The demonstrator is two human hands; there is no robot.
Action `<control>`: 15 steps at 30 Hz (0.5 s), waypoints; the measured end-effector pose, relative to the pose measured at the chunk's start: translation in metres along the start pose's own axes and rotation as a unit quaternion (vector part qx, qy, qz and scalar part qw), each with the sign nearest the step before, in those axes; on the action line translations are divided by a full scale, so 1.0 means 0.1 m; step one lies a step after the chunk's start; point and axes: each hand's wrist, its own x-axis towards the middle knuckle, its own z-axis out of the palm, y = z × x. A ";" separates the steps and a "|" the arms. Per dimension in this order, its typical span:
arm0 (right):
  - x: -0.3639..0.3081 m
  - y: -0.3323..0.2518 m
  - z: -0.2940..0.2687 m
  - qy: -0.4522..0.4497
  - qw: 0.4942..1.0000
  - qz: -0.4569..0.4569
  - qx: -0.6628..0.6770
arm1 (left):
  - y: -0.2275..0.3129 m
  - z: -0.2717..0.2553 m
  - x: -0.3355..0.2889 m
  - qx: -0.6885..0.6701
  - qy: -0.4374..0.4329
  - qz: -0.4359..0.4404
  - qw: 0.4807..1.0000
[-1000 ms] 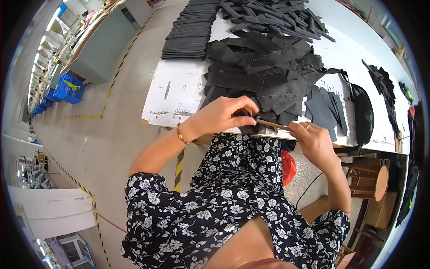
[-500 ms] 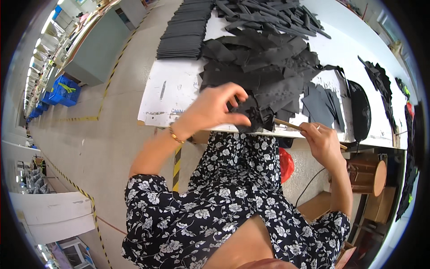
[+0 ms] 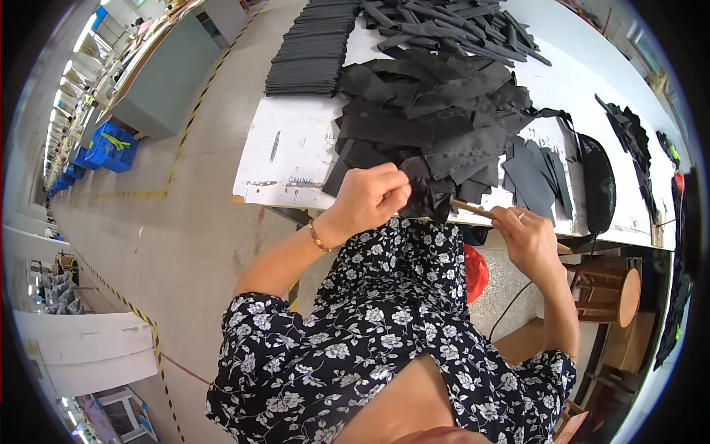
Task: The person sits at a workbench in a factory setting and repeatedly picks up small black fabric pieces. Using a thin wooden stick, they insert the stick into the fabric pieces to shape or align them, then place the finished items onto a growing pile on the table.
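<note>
My right hand (image 3: 526, 237) grips a thin light-brown stick (image 3: 472, 209) that looks wooden. The stick's far end points left and meets a crumpled piece of black fabric (image 3: 427, 191) at the table's front edge. Closed at the left side of that fabric is my left hand (image 3: 373, 194), its fingertips pinching it; exactly how much they hold is hidden. Just beyond both hands spreads a loose heap of flat black fabric pieces (image 3: 444, 111) on the white table (image 3: 277, 152).
A neat stack of dark strips (image 3: 307, 52) lies at the far left of the table, with loose folded strips (image 3: 451, 26) beside it. Flat dark pieces (image 3: 534, 177) and a black pouch-like item (image 3: 595, 185) lie to the right. Below stand a wooden stool (image 3: 610, 296) and a red bag (image 3: 475, 274).
My left hand has closed from an open, spread grasp and moved slightly right and down onto the fabric. My right hand stays nearly in place with the stick.
</note>
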 end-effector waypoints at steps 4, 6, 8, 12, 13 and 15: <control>0.02 0.05 0.02 0.004 1.000 0.020 -0.014 | 0.11 -0.03 0.02 0.002 0.076 0.002 0.997; 0.07 0.03 0.03 -0.005 1.000 0.005 -0.015 | 0.15 0.00 0.07 0.026 0.073 0.054 0.996; 0.06 0.01 0.04 -0.007 0.999 -0.001 -0.048 | 0.08 0.05 0.05 0.014 0.046 0.042 0.998; 0.08 -0.01 0.06 -0.010 0.998 -0.001 -0.064 | 0.02 0.07 0.04 0.071 0.092 0.072 0.991; 0.08 -0.01 0.05 -0.011 0.998 -0.001 -0.060 | 0.02 0.06 0.03 0.085 0.112 0.064 0.988; 0.07 -0.01 0.03 -0.011 0.999 -0.001 -0.052 | 0.05 0.05 -0.03 0.065 0.101 0.007 0.993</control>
